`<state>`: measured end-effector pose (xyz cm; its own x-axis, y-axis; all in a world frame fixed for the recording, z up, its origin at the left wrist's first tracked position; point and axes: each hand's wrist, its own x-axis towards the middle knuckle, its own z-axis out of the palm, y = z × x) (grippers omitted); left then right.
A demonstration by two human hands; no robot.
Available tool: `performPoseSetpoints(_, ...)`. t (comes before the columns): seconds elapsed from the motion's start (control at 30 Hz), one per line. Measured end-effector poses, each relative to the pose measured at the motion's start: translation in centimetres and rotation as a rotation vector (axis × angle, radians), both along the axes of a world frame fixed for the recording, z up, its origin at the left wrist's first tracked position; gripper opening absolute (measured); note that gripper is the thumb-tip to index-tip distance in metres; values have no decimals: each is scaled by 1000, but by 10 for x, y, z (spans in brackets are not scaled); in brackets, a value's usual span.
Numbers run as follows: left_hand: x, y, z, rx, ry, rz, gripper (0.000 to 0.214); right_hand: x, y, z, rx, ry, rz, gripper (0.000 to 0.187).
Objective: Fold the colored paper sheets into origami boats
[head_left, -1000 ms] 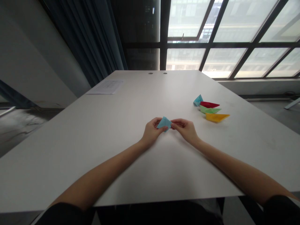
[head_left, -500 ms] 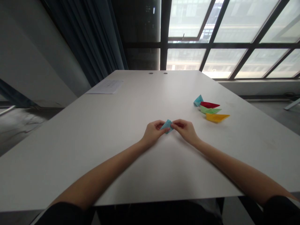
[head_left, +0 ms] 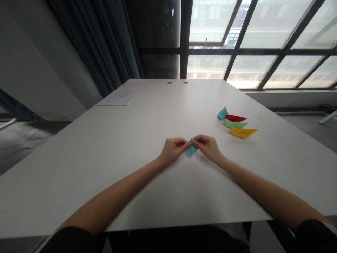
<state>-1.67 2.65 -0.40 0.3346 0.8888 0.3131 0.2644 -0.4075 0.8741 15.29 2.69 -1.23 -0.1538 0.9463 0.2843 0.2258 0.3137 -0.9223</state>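
A small folded piece of light blue paper [head_left: 191, 150], diamond-shaped with a crease down its middle, is held just over the white table [head_left: 147, 119]. My left hand [head_left: 173, 149] pinches it at its upper left, thumb on the near face. From the other side my right hand [head_left: 209, 146] pinches the upper right part, and both thumbs nearly meet near the top corner. The fingertips behind the paper are hidden.
Right of my hands lie folded paper pieces: a blue one [head_left: 222, 113], a red one [head_left: 236, 118], a green one [head_left: 235, 124] and a yellow one [head_left: 243, 132]. A printed sheet [head_left: 118, 97] lies at the table's far left.
The blue paper has turned from a slant to a diamond with a corner pointing at me. My left hand's fingers have shifted slightly right, closer to the right thumb.
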Motion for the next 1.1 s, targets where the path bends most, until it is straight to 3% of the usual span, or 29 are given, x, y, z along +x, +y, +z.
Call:
performPoseSetpoints(0.2,0,1,-1,14,-26,56,27,-1,2,-1,-124,144,76,31)
performPoseSetpoints(0.3,0,4,-3,8,-111,143,28,-2,0,-2,-184,94,155,37)
performPoseSetpoints(0.43,0,6,-4,-25,-201,192,27,-5,-2,-3,-213,49,177,30)
performPoseSetpoints(0.77,-1,8,-9,-278,-333,11,30,0,3,-4,-174,39,124,32)
performPoseSetpoints(0.9,-3,9,-11,-245,-294,9,28,3,5,-6,-107,-34,113,32)
performPoseSetpoints(1.1,-3,4,-6,-140,-118,73,32,5,5,0,89,-88,-45,25)
